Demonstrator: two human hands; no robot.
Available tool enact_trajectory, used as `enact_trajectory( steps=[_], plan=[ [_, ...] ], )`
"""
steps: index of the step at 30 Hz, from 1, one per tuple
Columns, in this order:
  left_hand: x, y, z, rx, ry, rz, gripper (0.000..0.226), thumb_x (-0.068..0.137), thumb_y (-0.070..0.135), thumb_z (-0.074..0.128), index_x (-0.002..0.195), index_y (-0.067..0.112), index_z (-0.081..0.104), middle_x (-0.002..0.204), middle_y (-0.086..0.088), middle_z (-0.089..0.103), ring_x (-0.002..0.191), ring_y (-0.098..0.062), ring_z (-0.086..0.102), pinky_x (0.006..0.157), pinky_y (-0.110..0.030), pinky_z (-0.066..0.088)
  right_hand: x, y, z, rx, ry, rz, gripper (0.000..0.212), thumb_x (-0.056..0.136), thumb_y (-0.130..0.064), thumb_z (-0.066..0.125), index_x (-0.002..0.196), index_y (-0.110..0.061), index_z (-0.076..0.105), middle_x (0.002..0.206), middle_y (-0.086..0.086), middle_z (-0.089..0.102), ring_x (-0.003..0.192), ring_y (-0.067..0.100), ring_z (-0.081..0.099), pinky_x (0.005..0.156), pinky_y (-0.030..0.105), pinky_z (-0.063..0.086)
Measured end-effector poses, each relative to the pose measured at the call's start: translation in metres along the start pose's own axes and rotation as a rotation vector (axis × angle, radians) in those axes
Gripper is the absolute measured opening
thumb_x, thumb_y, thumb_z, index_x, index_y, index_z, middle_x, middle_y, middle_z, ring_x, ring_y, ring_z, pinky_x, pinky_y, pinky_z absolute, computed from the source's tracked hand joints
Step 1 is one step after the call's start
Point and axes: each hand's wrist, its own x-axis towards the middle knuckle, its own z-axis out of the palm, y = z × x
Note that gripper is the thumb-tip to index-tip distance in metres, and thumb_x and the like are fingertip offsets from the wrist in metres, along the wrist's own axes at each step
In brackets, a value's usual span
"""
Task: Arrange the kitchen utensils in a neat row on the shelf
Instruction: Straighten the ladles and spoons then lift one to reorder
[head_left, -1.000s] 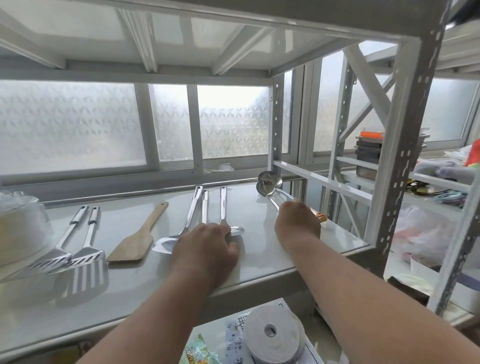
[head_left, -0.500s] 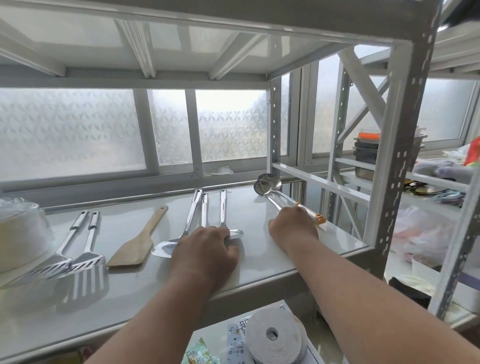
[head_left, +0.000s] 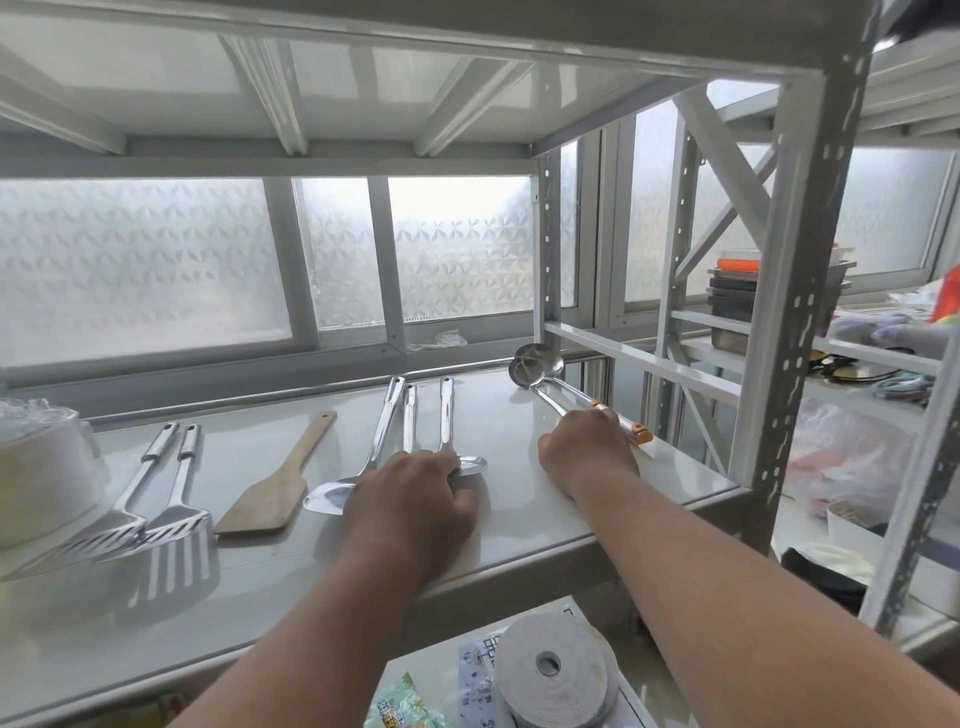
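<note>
Frosted windows back the white shelf. At its right end the right hand grips the ladles by their handles — bowls toward 11 o'clock, orange tips toward 5. Left hand rests curled on three steel utensils, handles toward 12; wooden spatula and slotted turners lie at 9.

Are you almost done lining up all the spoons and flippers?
Nearly. Two slotted steel spatulas and the wooden spatula already lie in line. The left hand rests on three steel spoons. The right hand grips the slanted orange-tipped steel ladle, which needs straightening.
</note>
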Motion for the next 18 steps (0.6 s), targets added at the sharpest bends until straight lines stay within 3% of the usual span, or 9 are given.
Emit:
enact_trajectory(
  steps=[5, 7, 9, 12, 18],
  plan=[
    [0.001, -0.001, 0.002, -0.002, 0.005, -0.005, 0.034, 0.081, 0.047, 0.046, 0.104, 0.035, 0.067, 0.100, 0.005, 0.071, 0.100, -0.028, 0.065, 0.084, -0.039, 0.051, -0.001, 0.000, 0.002, -0.007, -0.023, 0.019, 0.042, 0.096, -0.022, 0.034, 0.117, -0.010, 0.068, 0.117, 0.016, 0.066, 0.114, 0.037, 0.054, 0.084, 0.036, 0.037],
    [0.001, -0.001, 0.002, -0.004, 0.005, -0.006, 0.034, 0.081, 0.047, 0.046, 0.105, 0.035, 0.067, 0.101, 0.005, 0.071, 0.100, -0.028, 0.066, 0.085, -0.039, 0.052, -0.001, 0.001, 0.000, 0.003, -0.025, 0.031, 0.033, 0.092, -0.025, 0.041, 0.109, -0.016, 0.068, 0.118, 0.014, 0.063, 0.111, 0.036, 0.056, 0.080, 0.036, 0.037],
    [0.001, -0.001, 0.002, -0.003, 0.000, -0.011, 0.035, 0.080, 0.047, 0.046, 0.105, 0.036, 0.067, 0.101, 0.005, 0.071, 0.100, -0.028, 0.066, 0.085, -0.040, 0.053, -0.001, 0.001, -0.003, -0.004, -0.008, 0.011, 0.031, 0.092, -0.021, 0.043, 0.110, -0.018, 0.068, 0.120, 0.014, 0.063, 0.111, 0.036, 0.058, 0.084, 0.038, 0.041],
    [0.001, 0.000, 0.001, -0.004, -0.009, -0.019, 0.037, 0.080, 0.049, 0.045, 0.108, 0.037, 0.067, 0.101, 0.005, 0.071, 0.101, -0.028, 0.065, 0.087, -0.041, 0.053, -0.007, -0.001, -0.005, -0.017, -0.017, -0.055, 0.040, 0.098, -0.009, 0.036, 0.121, -0.005, 0.068, 0.122, 0.016, 0.066, 0.111, 0.038, 0.061, 0.097, 0.042, 0.042],
    [-0.001, 0.001, -0.002, 0.008, -0.005, -0.008, 0.034, 0.083, 0.046, 0.048, 0.107, 0.034, 0.068, 0.104, 0.004, 0.071, 0.102, -0.027, 0.065, 0.086, -0.039, 0.052, -0.007, -0.002, -0.009, -0.077, 0.001, -0.050, 0.038, 0.101, -0.019, 0.035, 0.118, -0.005, 0.067, 0.117, 0.015, 0.068, 0.115, 0.036, 0.057, 0.103, 0.041, 0.043]
  ],
)
